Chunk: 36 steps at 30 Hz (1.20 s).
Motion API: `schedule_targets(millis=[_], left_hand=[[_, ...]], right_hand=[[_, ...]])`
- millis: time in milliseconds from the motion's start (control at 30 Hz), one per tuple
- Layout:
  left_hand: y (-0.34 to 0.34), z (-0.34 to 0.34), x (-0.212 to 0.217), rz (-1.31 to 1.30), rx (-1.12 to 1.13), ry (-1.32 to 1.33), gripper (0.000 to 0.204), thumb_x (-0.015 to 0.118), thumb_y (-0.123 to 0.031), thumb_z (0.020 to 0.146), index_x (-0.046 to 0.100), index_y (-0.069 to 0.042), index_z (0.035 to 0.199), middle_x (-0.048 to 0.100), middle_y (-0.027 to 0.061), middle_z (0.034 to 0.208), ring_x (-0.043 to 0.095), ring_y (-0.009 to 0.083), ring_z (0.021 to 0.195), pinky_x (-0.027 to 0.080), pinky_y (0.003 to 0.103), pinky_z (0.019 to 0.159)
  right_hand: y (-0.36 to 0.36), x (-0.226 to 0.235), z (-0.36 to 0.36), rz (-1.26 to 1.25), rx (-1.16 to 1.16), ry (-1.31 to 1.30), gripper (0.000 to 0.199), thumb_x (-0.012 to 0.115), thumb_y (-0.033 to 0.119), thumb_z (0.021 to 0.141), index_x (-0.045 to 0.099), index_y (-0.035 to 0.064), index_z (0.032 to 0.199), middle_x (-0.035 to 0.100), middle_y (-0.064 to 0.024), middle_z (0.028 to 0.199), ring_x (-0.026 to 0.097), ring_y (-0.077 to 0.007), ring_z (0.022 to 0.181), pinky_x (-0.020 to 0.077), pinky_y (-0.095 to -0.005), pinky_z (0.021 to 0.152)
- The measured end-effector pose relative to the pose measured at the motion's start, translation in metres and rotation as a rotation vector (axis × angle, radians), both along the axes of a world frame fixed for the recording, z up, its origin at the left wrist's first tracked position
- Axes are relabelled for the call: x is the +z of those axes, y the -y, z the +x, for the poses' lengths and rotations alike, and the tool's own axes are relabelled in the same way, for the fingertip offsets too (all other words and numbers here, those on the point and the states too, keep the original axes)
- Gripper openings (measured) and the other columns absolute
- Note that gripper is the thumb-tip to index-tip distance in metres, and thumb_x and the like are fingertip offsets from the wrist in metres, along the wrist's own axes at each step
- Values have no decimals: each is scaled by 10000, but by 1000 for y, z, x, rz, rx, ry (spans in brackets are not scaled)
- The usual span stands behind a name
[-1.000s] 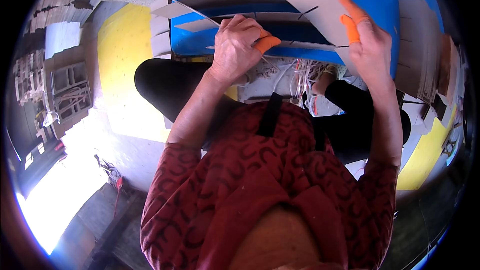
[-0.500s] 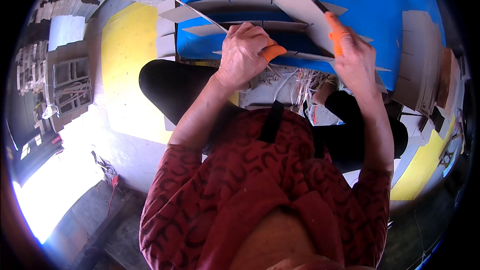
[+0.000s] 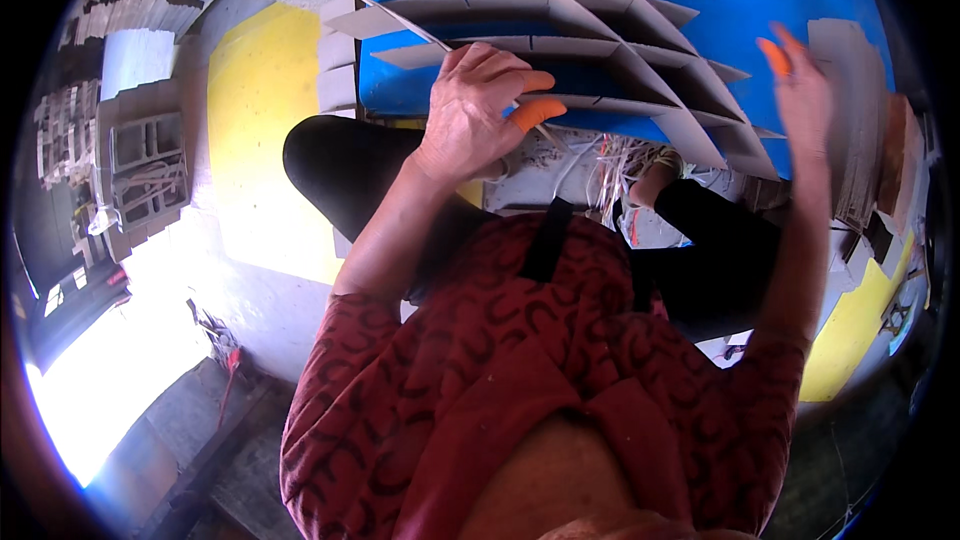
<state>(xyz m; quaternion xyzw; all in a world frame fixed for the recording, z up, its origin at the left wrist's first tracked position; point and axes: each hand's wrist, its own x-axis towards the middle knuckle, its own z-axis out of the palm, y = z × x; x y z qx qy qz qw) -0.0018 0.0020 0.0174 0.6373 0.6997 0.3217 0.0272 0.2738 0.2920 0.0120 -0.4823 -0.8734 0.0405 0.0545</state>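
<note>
A grid of slotted grey-brown cardboard strips (image 3: 590, 48) stands on edge on a blue surface (image 3: 755, 20). Two cross strips cut over several long ones toward its right side. My left hand (image 3: 478, 105), with orange coverings on fingertips, is closed around another cardboard strip (image 3: 400, 20) at the grid's left; this strip slants from upper left down past my fingers. My right hand (image 3: 805, 90), also with orange fingertips and slightly blurred, hovers right of the grid with nothing in it and its fingers apart. It is close beside a stack of cardboard strips (image 3: 845, 120).
Below the blue surface's near edge, loose string and scraps (image 3: 615, 165) lie on the floor between my legs. Yellow sheets (image 3: 265, 140) are on the left, with a grey crate (image 3: 147, 170) beyond. More cardboard pieces (image 3: 337, 60) stand against the blue surface's left edge.
My right hand has let go of the cross strip and moved right, toward the stack. That strip now sits lower, across the long strips. My left hand keeps its hold, barely shifted.
</note>
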Motion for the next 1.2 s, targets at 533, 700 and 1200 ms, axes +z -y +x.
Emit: schedule_targets(millis=[533,700,1200], left_hand=[[-28,20,-8,63,-165,277,254,781,-86,772,731,-43,1018,701,95,929,640,252,916,492,384,885],[-18,42,8,-32,-224,1154,286,658,4,896,692,-42,1176,727,58,1035,697,160,903,562,286,842],[62,-62,-15,535,354,1210,186,722,-15,792,748,-46,973,738,28,951,675,129,897,497,312,921]], right_hand=[[96,57,26,330,193,-987,436,390,-137,852,642,-52,1197,628,-160,1272,667,-280,1065,560,-368,925],[162,36,-47,-183,468,-1042,397,552,-146,877,532,-79,1267,643,-181,1207,665,-230,1031,538,-325,901],[125,12,-72,178,522,-637,557,649,-122,772,564,12,1306,706,-162,968,641,-206,628,532,-327,576]])
